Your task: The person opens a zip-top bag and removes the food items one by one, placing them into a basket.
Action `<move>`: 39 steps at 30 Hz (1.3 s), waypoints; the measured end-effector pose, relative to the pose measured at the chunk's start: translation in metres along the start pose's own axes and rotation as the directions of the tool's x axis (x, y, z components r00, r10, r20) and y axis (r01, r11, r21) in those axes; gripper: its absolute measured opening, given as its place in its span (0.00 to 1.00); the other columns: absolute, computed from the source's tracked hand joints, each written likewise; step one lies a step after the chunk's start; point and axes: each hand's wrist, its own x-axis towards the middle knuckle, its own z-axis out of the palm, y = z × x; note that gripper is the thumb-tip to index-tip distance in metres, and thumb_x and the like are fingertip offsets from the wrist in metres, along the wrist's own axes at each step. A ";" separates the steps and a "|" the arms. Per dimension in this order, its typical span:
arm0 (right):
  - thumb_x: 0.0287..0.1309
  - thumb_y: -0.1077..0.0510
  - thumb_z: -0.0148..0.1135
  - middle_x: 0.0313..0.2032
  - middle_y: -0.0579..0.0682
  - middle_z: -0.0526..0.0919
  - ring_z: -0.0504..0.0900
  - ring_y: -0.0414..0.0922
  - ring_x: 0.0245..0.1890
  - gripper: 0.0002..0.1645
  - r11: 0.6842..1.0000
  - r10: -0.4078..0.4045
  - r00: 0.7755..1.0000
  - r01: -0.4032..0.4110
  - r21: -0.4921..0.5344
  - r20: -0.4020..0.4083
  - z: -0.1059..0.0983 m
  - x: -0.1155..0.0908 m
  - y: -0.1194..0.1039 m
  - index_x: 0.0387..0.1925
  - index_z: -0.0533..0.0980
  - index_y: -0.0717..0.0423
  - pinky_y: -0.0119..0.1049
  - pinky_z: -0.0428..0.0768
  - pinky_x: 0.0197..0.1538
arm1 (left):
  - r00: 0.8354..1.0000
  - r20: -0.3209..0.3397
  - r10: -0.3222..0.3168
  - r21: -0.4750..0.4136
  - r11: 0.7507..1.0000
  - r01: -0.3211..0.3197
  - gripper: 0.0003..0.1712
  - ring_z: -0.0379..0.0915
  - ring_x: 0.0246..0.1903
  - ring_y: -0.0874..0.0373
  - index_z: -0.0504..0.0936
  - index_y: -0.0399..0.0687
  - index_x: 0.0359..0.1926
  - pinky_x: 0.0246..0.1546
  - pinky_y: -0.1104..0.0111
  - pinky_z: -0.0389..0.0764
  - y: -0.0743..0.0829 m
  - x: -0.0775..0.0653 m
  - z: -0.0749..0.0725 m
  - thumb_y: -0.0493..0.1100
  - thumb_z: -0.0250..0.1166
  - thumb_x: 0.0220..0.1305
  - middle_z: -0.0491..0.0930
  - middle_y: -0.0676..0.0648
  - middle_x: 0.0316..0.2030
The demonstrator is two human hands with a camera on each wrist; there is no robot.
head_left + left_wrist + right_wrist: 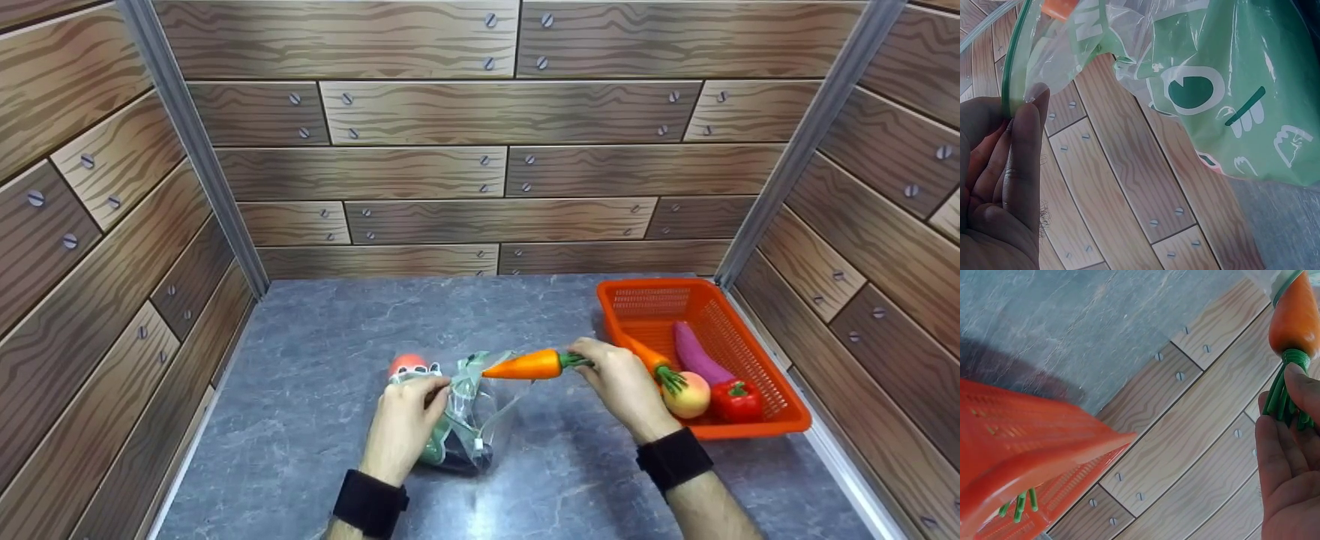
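With its thumb and fingers my left hand (405,424) pinches the rim of a clear zip bag printed in green (1196,50). The bag lies on the grey table, and dark contents show through its near end. My right hand (619,382) holds an orange carrot (529,365) by its green stalks (1278,394), roughly level, its tip pointing left at the bag's mouth. In the right wrist view the bag's rim overlaps the carrot's narrow end. A red-orange round thing (409,364) shows at the bag's far left; whether it is inside, I cannot tell.
An orange-red plastic basket (791,420) stands at the right. In it lie another carrot (646,356), a purple eggplant-like vegetable (697,352), a peach-like fruit (686,395) and a red bell pepper (739,401). Wood-patterned walls (420,112) enclose the table (315,330).
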 end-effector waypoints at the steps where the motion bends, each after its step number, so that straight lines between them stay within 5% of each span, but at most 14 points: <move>1: 0.65 0.69 0.84 0.56 0.55 0.98 0.98 0.56 0.55 0.18 1.000 0.001 1.000 -0.001 0.002 0.001 -0.001 0.000 0.001 0.54 0.93 0.53 0.54 0.98 0.59 | 1.000 0.002 -0.001 0.000 1.000 0.001 0.08 0.99 0.43 0.52 0.98 0.41 0.51 0.47 0.63 0.99 0.000 0.000 0.000 0.33 0.79 0.75 0.99 0.43 0.45; 39: 0.70 0.66 0.82 0.60 0.58 0.97 0.97 0.62 0.58 0.20 0.994 0.107 0.994 -0.107 0.017 -0.008 -0.046 -0.020 0.049 0.61 0.91 0.57 0.64 0.94 0.65 | 1.000 -0.011 0.009 -0.005 1.000 -0.009 0.07 0.99 0.43 0.52 0.98 0.41 0.51 0.46 0.63 0.99 -0.004 -0.001 -0.001 0.33 0.78 0.75 0.99 0.43 0.44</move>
